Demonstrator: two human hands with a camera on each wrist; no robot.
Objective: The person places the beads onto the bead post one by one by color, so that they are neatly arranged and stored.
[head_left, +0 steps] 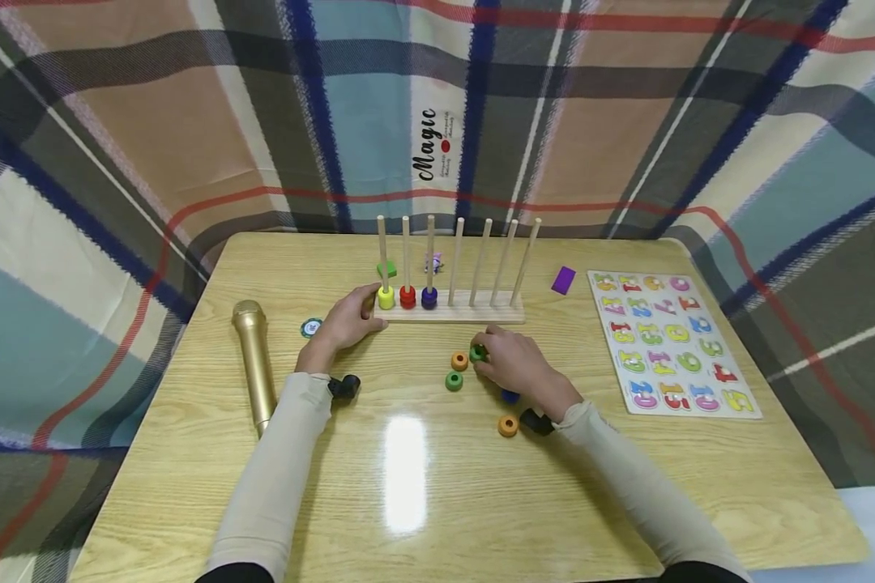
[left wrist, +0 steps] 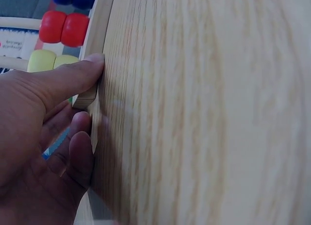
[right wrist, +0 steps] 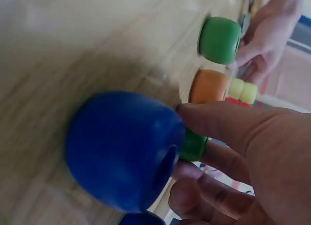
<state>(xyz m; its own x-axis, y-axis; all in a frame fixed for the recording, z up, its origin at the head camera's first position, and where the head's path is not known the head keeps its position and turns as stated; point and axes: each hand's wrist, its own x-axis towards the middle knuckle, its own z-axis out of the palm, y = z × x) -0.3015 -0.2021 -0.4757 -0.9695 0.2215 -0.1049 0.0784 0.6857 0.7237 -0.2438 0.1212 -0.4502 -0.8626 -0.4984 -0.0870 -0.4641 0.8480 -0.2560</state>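
A wooden peg stand (head_left: 481, 311) has a row of upright pegs; yellow beads (head_left: 386, 298), red beads (head_left: 407, 297) and dark blue beads (head_left: 428, 299) sit on its three leftmost pegs. My left hand (head_left: 348, 320) holds the stand's left end, thumb (left wrist: 82, 72) along the front edge of the base. In front of the stand, my right hand (head_left: 518, 362) pinches a green bead (right wrist: 194, 145) between thumb and fingertips. Beside it on the table lie an orange bead (head_left: 459, 361) and another green bead (head_left: 454, 380). A blue bead (right wrist: 116, 147) lies close under the right hand, partly hidden in the head view.
Another orange bead (head_left: 507, 426) lies near the right wrist. A gold microphone (head_left: 255, 364) lies at the left, near a small round token (head_left: 310, 327). A purple block (head_left: 564, 280) and a number puzzle board (head_left: 612, 380) are at the right; a green block (head_left: 387, 269) stands behind the pegs.
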